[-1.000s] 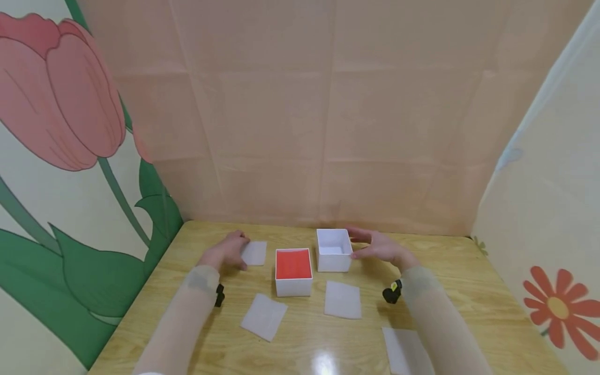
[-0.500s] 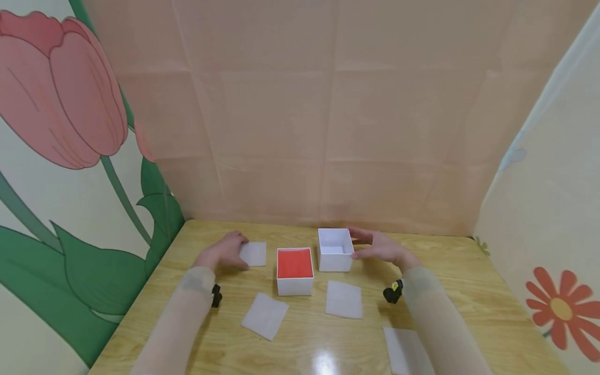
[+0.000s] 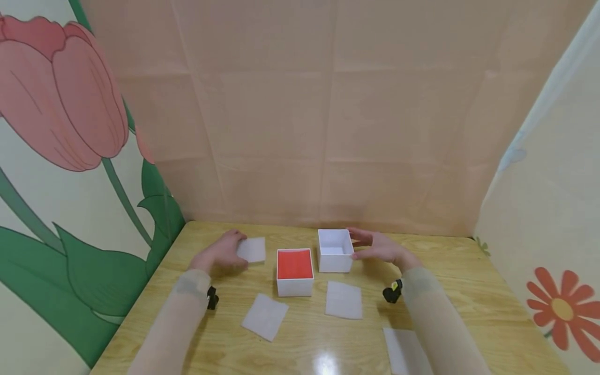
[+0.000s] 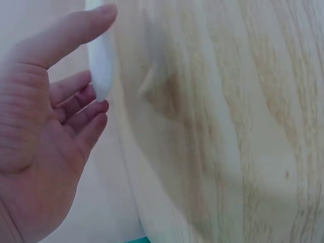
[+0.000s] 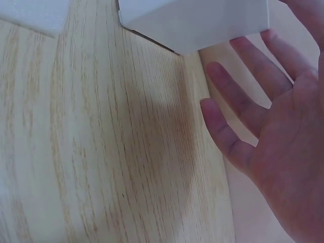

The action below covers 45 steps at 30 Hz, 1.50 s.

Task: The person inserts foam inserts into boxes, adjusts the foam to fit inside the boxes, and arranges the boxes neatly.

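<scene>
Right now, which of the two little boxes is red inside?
The box with the red inside is the nearer one in the middle of the table. The all-white box sits farther back, beside the right hand.

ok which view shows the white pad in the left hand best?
Head view: the white pad shows as a whole square at the left hand. Left wrist shows only its edge between thumb and fingers. Right wrist doesn't show it.
</scene>
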Available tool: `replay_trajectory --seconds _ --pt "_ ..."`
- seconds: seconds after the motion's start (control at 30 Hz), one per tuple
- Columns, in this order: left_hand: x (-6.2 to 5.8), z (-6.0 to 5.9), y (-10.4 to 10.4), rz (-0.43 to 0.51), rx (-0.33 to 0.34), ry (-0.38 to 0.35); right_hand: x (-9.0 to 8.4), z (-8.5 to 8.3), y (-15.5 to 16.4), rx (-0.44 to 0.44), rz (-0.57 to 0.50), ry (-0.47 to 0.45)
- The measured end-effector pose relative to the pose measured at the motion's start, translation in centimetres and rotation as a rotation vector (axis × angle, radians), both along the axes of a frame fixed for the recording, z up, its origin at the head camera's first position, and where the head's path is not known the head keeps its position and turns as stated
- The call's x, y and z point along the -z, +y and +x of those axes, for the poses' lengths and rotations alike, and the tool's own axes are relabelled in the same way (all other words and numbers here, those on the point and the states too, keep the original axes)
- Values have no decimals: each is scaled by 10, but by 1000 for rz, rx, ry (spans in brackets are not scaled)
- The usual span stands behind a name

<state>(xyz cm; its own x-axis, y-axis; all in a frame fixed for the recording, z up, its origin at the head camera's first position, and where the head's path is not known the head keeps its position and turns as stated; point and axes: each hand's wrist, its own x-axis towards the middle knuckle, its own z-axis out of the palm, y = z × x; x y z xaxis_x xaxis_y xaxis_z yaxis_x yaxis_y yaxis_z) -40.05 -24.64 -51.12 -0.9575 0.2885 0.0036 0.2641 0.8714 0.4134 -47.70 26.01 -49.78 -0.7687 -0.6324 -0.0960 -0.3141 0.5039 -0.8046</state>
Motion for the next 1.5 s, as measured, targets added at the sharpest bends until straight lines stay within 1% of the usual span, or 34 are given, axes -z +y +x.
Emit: replay_trajectory --seconds 0.17,0.27,0.4,0.5,0.7,0.83,1.0,1.17,1.27,1.4,1.5 --pt "-5 2 2 69 10 46 1 2 0 0 -12 -10" --pt "-8 5 4 115 11 41 1 3 0 -10 -21 -13" --pt "-16 9 11 143 22 42 2 6 -1 -2 -30 -25" --pt "-23 11 17 145 52 70 2 8 -1 9 -26 -24" --pt "-40 16 32 160 133 149 1 13 -1 53 17 10" --pt "-48 19 44 197 175 169 1 17 -2 47 2 2" --pt "-54 20 59 227 194 181 0 23 -4 42 -24 -16" --pt "-62 19 78 231 217 184 -2 26 -6 38 -52 -38" --pt "-64 17 90 226 239 186 -4 26 -6 21 -79 -57" --pt "-65 13 108 184 247 180 -6 28 -7 16 -106 -85" --pt "-69 14 123 149 247 175 -5 29 -7 18 -98 -80"
